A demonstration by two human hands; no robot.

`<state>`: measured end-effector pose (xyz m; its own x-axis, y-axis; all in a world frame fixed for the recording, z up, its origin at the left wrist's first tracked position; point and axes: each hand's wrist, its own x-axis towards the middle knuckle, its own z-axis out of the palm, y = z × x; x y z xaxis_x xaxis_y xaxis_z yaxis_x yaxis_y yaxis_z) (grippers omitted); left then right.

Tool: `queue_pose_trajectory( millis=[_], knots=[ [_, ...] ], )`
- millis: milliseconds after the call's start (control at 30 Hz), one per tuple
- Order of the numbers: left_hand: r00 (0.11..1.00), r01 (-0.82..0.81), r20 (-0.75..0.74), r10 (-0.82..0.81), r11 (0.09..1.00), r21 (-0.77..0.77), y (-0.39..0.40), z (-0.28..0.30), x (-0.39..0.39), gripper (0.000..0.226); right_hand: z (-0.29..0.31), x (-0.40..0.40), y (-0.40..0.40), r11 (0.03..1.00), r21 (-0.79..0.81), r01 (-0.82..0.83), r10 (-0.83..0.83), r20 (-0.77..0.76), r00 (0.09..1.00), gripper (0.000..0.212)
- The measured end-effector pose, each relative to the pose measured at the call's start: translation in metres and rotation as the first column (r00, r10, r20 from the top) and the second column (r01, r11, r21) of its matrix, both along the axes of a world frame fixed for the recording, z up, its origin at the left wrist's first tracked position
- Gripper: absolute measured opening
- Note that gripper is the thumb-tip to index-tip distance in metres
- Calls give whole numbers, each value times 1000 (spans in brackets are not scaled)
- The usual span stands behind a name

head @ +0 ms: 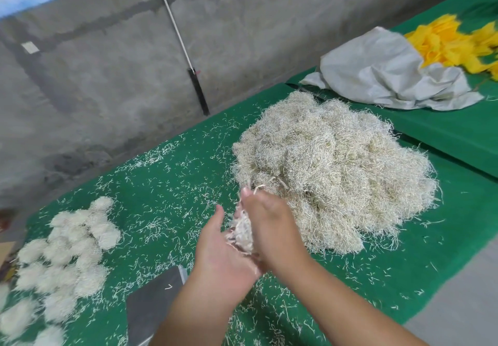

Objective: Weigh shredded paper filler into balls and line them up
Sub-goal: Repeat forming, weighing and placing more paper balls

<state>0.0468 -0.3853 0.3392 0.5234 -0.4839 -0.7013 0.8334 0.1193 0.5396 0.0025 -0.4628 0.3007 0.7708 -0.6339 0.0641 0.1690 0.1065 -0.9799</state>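
Hands around paper wad

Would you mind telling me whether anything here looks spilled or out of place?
Yes: loose paper shreds are scattered across the green table cover, and some lie on the grey scale platform.

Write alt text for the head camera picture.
Two hands, left hand and right hand, press a wad of shredded paper between them over a green table. A large filler pile sits right, finished balls left.
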Motion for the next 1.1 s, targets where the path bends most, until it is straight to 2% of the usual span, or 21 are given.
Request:
queue_pose_trajectory(
  millis=[100, 133, 167, 233, 333, 367, 433, 500, 567, 633, 700, 767, 800, 867, 900, 967, 1033, 1067, 1100],
  knots=[
    [989, -56, 137, 53, 998, 23, -1, -1, 7, 54, -17, 3, 16, 920, -392, -14, -19, -79, 997, 39],
    [979, -82, 190, 75, 996, 28, -2, -4, 6, 52, -20, 4, 17, 885, -465, -17, -38, -109, 993, 40],
    [962, -111, 257, 97, 993, 42, -3, -7, 5, 47, -21, 5, 18, 885, -464, -35, -27, -125, 992, 43],
    [901, -175, 419, 118, 979, 102, -4, -15, 6, 28, -20, 3, 19, 934, -343, -98, 68, -97, 993, 44],
    [750, -223, 657, 74, 964, 146, -4, -16, 8, 35, -18, 0, 24, 989, 13, -146, 147, -28, 989, 46],
    [660, -236, 751, 22, 955, 179, -3, -16, 11, 36, -15, -1, 25, 968, 182, -175, 178, 2, 984, 47],
    [357, -242, 917, -177, 931, 274, 3, -17, 14, 29, -13, -3, 21, 799, 523, -297, 271, 128, 954, 51],
    [92, -203, 928, -361, 906, 372, 9, -21, 15, 27, -15, -6, 14, 602, 723, -337, 268, 214, 939, 61],
    [-69, -144, 870, -488, 868, 475, 10, -29, 13, 43, -11, -8, 10, 486, 800, -352, 292, 231, 928, 65],
    [-215, -235, 753, -622, 781, 578, 9, -41, 8, 55, -16, -8, 11, 454, 831, -321, 287, 205, 936, 65],
    [-273, -413, 617, -738, 669, 618, 8, -52, 3, 56, -24, -6, 15, 464, 842, -276, 263, 166, 950, 62],
    [-218, -480, 551, -806, 580, 658, 7, -55, 1, 53, -25, -5, 17, 500, 841, -208, 233, 101, 967, 62],
    [-185, -471, 554, -812, 568, 675, 8, -58, 0, 53, -24, -5, 17, 528, 833, -165, 208, 62, 976, 62],
    [-76, -338, 644, -761, 628, 701, 11, -63, -3, 55, -21, -1, 17, 603, 795, -67, 133, -18, 991, 59],
    [43, -208, 720, -693, 699, 685, 12, -63, -4, 58, -21, 1, 17, 658, 753, -19, 101, -64, 993, 57],
    [386, 25, 772, -504, 843, 538, 15, -59, -7, 59, -22, 6, 14, 749, 660, 53, 65, -153, 986, 55],
    [718, 86, 625, -307, 930, 357, 20, -53, -1, 66, -27, 8, 9, 812, 571, 120, 2, -209, 978, 54],
    [846, 99, 482, -227, 956, 277, 24, -51, 6, 74, -30, 9, 7, 844, 516, 148, -30, -229, 973, 54],
    [930, 122, 321, -179, 974, 192, 29, -51, 14, 80, -33, 9, 5, 880, 447, 158, -50, -244, 969, 63]
  ],
)
